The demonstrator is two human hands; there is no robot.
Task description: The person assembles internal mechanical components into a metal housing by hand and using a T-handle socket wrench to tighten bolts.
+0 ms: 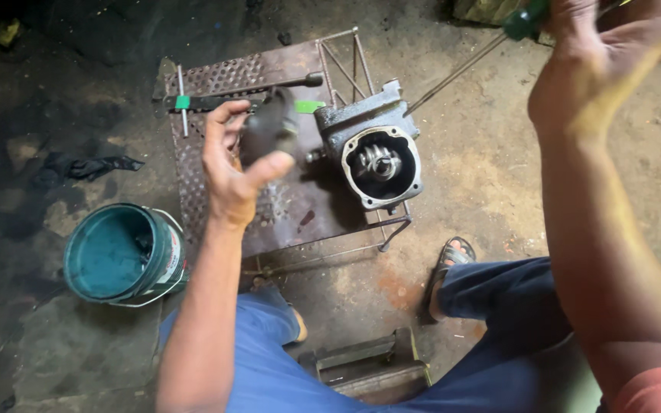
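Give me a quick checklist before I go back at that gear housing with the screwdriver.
1. Screwdriver gripped: ok, the right hand holds its green handle, raised above the work.
2. Tip clear of the housing: ok, the shaft ends just beside its upper corner, not in the bore.
3. Left hand free to steady: not ok, it holds a dark, blurred part.
4. Housing seated: ok, it sits on the perforated metal stand, open bore facing up, worm gear visible inside.
5. Feet clear: cannot tell, a sandalled foot is close to the stand's corner.
6. Bucket within reach: ok, left of the stand.
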